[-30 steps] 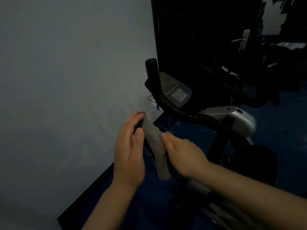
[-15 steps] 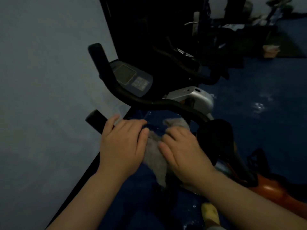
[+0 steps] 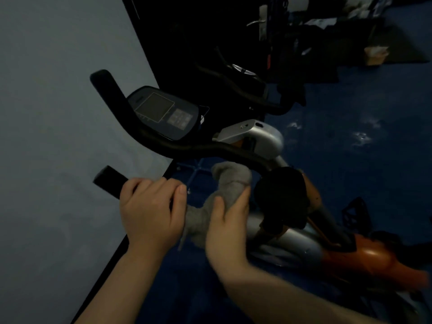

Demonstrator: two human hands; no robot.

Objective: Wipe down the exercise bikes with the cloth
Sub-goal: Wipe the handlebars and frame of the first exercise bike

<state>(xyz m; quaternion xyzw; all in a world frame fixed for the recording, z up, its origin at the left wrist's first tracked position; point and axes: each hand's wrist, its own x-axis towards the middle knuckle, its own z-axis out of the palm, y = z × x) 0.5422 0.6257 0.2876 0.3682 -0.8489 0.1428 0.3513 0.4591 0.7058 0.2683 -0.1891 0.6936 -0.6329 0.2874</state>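
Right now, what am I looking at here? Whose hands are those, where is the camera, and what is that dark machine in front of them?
The camera sits on a person's head and looks down, so the two bare hands are the wearer's own. The machine is an exercise bike beside a pale wall. It has a black handlebar and a small screen panel. The left hand is wrapped around the near handlebar grip. The right hand is closed on a grey cloth, which is bunched around the bar for wiping. The floor is dark blue. The room behind is too dim to make out.
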